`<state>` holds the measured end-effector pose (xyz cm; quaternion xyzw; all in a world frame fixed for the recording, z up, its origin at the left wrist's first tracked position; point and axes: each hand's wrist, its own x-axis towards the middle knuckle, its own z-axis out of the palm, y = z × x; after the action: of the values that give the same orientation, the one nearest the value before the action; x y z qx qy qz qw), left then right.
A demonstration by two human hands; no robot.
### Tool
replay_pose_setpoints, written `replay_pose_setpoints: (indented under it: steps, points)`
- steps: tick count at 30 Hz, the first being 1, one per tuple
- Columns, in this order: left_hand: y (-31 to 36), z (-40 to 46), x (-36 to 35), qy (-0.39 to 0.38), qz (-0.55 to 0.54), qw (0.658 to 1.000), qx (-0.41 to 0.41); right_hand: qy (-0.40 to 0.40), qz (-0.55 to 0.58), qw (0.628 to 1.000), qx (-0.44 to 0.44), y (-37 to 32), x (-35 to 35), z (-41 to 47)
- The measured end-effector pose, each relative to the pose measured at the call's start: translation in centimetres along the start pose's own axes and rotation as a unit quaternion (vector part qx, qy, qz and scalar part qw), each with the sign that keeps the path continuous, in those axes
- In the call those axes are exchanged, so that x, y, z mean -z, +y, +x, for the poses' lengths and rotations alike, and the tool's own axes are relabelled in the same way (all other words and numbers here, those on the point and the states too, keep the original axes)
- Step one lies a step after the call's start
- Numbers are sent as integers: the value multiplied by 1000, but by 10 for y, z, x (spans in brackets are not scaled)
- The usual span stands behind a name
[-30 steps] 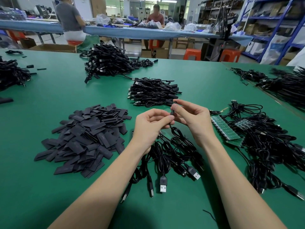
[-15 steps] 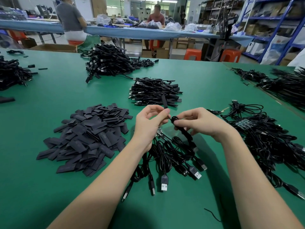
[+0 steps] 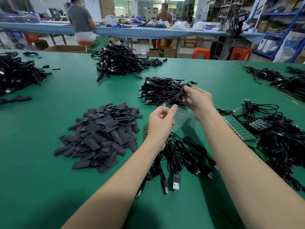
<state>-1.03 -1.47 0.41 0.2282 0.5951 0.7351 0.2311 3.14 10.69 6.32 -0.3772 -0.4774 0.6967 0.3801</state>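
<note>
The short black sleeved cable [image 3: 174,98] hangs in the air over the near edge of the middle heap of finished black cables [image 3: 155,90], pinched near its upper end by the right hand [image 3: 198,100], whose fingertips and thumb are closed on it. Its long axis slants from the far right, at the fingers, down to the near left, where its plug tip points at the left hand [image 3: 160,123]. That hand sits just below and to the left of the tip, fingers loosely curled on nothing and thumb raised, close but not touching. The right hand is thus the one placed to let go, and the heap lies directly beneath and beyond it, so I judge a short drop forward is all that is needed.

One cable is in hand. To the left lies one pile of flat black plastic sleeves [image 3: 102,134]. Under the wrists lies one loose bundle of black USB cables [image 3: 178,154]. To the right is one green circuit-board strip [image 3: 237,128] beside a tangle of black leads [image 3: 280,142]. In all, six cable heaps show on the green desk [image 3: 49,179].
</note>
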Motion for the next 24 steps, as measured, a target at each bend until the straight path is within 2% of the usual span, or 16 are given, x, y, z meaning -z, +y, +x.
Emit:
replay_pose_setpoints:
  steps: [3, 5, 7, 10, 12, 16, 19, 24]
  points:
    - [2, -2, 0, -9, -4, 1000, 2, 6, 124, 990, -67, 6, -27, 19]
    - [3, -2, 0, -15, -4, 1000, 6, 7, 163, 982, -96, 16, -40, 31]
    - [4, -3, 1, -22, -3, 1000, 10, -1, 117, 988, -101, 21, -47, 34]
    - [4, -3, 1, -25, -8, 1000, 14, -17, -44, 998, -34, 25, -51, 32]
    - [5, -3, 2, -30, -5, 999, 15, 29, -137, 990, 14, 25, -50, 34]
    - [4, -3, 2, -25, 1, 1000, 14, 70, -182, 979, 61, 21, -43, 27]
    - [4, -3, 3, -22, 2, 1000, 9, 40, -181, 980, 66, 21, -33, 19]
    - [4, -3, 4, -24, -6, 1000, 8, -58, -314, 942, 99, 31, -3, -2]
